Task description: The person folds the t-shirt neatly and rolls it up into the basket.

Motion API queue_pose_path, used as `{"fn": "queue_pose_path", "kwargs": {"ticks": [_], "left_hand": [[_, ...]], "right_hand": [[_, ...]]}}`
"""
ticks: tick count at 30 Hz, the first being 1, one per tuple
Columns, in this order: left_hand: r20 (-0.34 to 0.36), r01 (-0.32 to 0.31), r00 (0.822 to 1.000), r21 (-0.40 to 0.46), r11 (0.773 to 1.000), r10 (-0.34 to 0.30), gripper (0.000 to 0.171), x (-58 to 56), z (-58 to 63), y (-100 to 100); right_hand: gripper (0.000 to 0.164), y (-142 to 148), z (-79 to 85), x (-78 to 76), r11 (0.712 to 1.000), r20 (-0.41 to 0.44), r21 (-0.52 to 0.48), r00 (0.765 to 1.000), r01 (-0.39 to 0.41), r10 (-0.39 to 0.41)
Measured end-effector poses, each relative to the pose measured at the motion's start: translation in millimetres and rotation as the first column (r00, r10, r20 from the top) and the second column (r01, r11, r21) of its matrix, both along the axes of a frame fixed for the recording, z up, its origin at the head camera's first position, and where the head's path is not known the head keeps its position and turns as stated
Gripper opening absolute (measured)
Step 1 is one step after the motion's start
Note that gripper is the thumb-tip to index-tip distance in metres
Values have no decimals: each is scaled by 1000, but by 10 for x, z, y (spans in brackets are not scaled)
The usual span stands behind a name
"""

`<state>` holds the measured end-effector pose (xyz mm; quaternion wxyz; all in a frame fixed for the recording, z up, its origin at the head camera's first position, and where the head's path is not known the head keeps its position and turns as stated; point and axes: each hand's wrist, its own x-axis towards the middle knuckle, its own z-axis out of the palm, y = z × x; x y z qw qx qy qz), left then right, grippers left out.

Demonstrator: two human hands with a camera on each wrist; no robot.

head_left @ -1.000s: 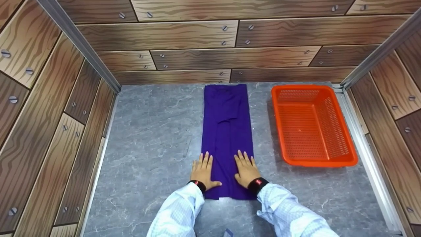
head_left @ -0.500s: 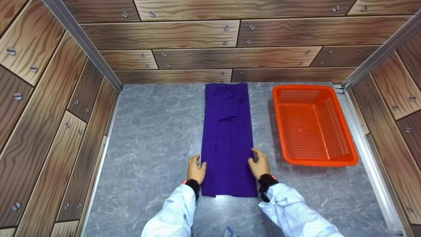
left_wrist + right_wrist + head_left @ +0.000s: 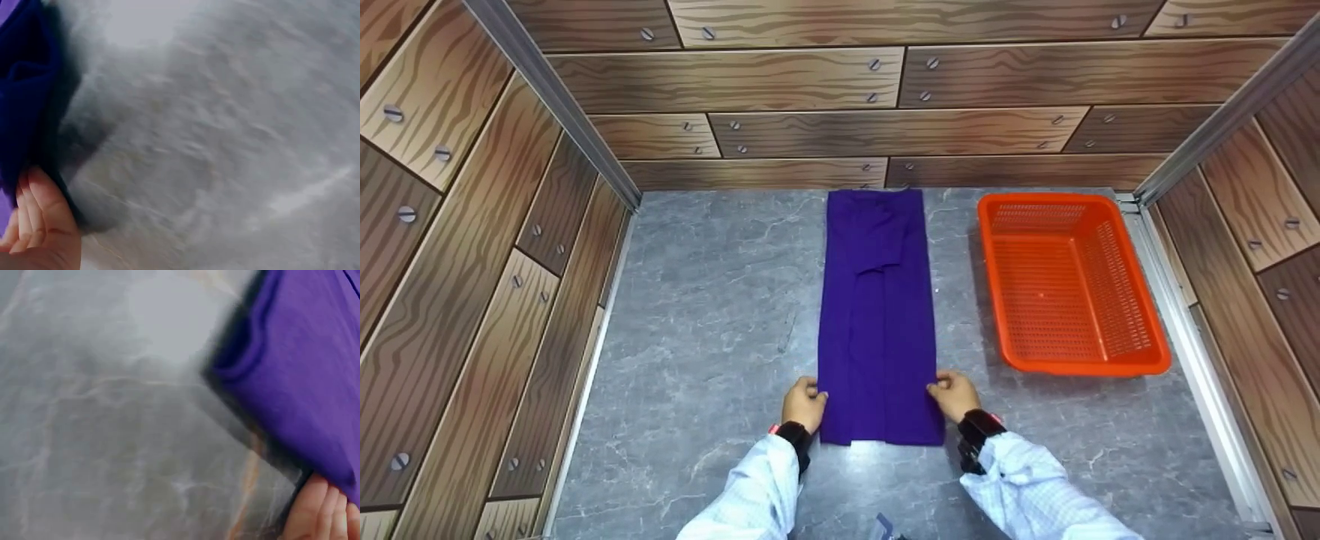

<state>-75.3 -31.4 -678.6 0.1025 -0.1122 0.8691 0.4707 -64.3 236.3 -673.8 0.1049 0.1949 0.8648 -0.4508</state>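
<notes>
Purple garment [image 3: 872, 330] is folded lengthwise into a long, narrow strip, lying on the grey marbled surface [image 3: 712, 285]; sleeve-like flap [image 3: 879, 244] lies across its far part.

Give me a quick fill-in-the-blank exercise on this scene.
1. The cloth is coloured ____.
2. In the head view, the basket stands to the ____ of the cloth.
3. The left hand and right hand grip the cloth closer to its ____ end, not its far end.

Missing words: purple; right; near.

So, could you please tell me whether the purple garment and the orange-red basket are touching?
Apart: in the head view, grey surface shows between the purple garment and the orange-red basket.
</notes>
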Motion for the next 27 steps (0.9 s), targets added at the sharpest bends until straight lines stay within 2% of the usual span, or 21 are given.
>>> {"fn": "queue_pose_path", "kwargs": {"ticks": [4, 7, 10, 15, 18, 22, 25, 27], "left_hand": [[-14, 94, 995, -62, 994, -95, 23, 107, -23, -46], [-18, 146, 989, -80, 986, -148, 20, 194, -41, -78], [-29, 170, 984, -86, 982, -173, 17, 276, -61, -111], [-45, 167, 985, -51, 985, -169, 15, 414, -102, -174], [-42, 179, 983, -3, 984, -179, 15, 501, -116, -224], [0, 254, 967, 53, 966, -254, 15, 625, -102, -317], [63, 321, 942, 132, 938, -331, 28, 694, -75, -403], [116, 333, 924, 223, 916, -364, 36, 713, -63, -462]], "right_hand": [[29, -39, -32, 184, 993, 42, 38, 993, -112, 110], [34, -60, -60, 334, 985, 45, 39, 985, -168, 167], [36, -74, -82, 457, 986, 16, 34, 986, -164, 164], [31, -64, -99, 611, 994, -36, -40, 994, -103, 101], [26, -39, -77, 691, 988, -52, -88, 991, -126, 122], [25, 26, -29, 795, 957, 2, -226, 983, -181, 186], [27, 93, 7, 858, 906, 99, -382, 966, -184, 238], [25, 132, 42, 881, 875, 165, -454, 949, -168, 268]]}}
